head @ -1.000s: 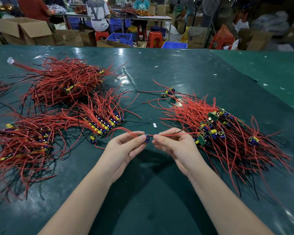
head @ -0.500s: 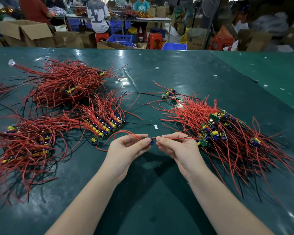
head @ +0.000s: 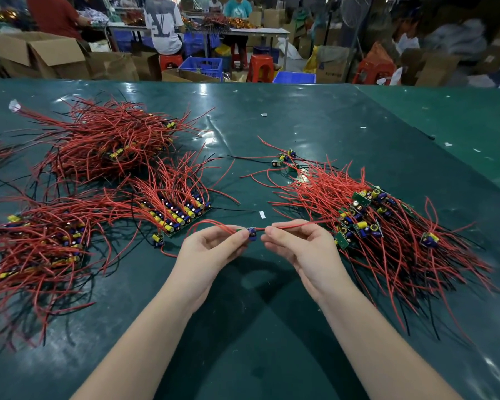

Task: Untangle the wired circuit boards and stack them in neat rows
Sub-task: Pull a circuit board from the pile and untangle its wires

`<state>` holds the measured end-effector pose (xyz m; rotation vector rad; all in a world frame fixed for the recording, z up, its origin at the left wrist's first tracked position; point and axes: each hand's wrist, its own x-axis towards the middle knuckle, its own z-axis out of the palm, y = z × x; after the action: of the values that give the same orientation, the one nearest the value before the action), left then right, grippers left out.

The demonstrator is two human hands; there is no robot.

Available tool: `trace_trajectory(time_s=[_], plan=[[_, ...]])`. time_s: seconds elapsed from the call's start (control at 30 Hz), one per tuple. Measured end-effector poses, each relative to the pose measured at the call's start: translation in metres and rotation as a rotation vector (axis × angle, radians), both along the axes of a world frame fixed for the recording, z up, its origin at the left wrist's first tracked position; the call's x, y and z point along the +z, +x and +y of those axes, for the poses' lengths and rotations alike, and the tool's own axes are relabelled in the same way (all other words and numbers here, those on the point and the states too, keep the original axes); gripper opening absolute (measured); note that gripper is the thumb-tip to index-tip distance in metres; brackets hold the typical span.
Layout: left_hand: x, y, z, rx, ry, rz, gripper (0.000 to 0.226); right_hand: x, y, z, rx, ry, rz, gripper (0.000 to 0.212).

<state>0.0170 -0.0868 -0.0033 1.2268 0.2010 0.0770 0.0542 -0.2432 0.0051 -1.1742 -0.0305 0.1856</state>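
Note:
My left hand [head: 211,249] pinches a small circuit board [head: 251,234] with a blue part, held above the green table [head: 272,327] in the middle. Red wires loop leftward from that board. My right hand [head: 298,249] pinches a red wire [head: 295,225] that runs from the board toward the tangled pile of boards and red wires [head: 381,226] on the right. A neat row of boards [head: 179,216] lies just left of my left hand.
More stacked bundles of wired boards lie at the near left [head: 38,246] and far left [head: 110,142]. A few loose boards [head: 285,161] sit beyond the right pile. Cardboard boxes, red stools, blue crates and seated people lie past the table's far edge.
Both hands have drawn slightly apart, exposing a short length of red wire between board and right fingers. The piles have not moved.

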Motion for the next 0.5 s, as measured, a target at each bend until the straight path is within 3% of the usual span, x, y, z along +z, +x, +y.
trace_trajectory(time_s=[0.23, 0.4, 0.5], plan=[[-0.004, 0.003, -0.003, 0.058, 0.031, 0.061, 0.011, -0.007, 0.001, 0.003, -0.087, -0.070, 0.030, 0.010], [0.000, 0.003, 0.001, 0.081, -0.022, 0.052, 0.017, 0.001, 0.002, 0.002, 0.031, 0.042, 0.050, 0.021], [0.001, 0.004, 0.001, 0.095, -0.029, 0.040, 0.012, 0.004, 0.003, -0.001, 0.040, 0.119, 0.089, 0.015]])
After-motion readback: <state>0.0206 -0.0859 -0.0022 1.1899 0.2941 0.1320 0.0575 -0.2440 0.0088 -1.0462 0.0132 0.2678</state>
